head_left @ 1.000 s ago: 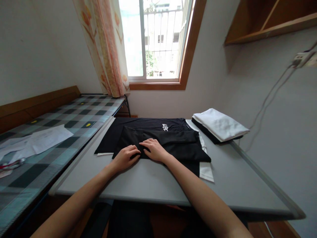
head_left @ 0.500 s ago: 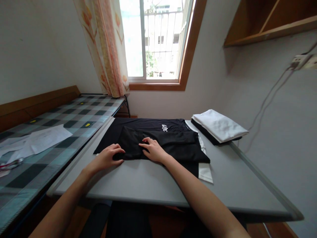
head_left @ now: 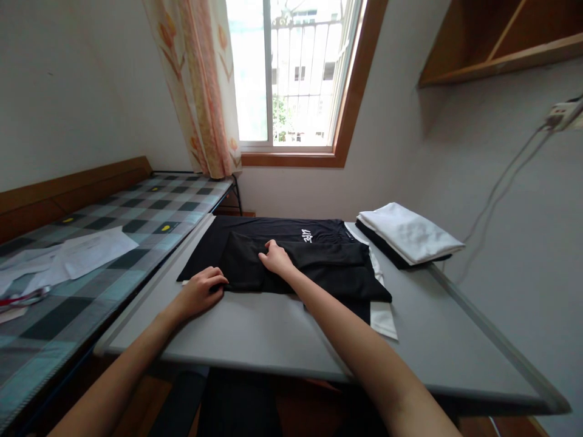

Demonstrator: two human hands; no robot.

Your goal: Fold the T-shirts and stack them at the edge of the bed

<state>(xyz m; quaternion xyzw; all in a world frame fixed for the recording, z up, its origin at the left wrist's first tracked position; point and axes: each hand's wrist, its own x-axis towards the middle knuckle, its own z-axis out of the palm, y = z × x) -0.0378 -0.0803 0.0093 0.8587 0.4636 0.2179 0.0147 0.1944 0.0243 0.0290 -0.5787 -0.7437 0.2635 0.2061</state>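
Note:
A black shirt with white lettering [head_left: 255, 226] lies on a grey table [head_left: 255, 334], its near part folded over in a darker flap [head_left: 328, 255]. White cloth [head_left: 384, 318] shows from beneath at the right. My left hand [head_left: 203, 291] is closed at the near left edge of the black cloth, its fingers curled on the fabric. Over the middle of the folded part, my right hand [head_left: 276, 258] has its fingers drawn together, pinching or pressing the black fabric.
Folded white cloth [head_left: 410, 233] rests on folded black cloth at the table's back right. To the left is a bed with a checked cover [head_left: 113, 212] and papers [head_left: 91, 252]. A shelf [head_left: 501, 48] hangs at upper right.
My right hand has moved slightly away from me and its spread fingers have drawn together. My left hand's fingers have closed at the cloth's edge. The view has shifted slightly.

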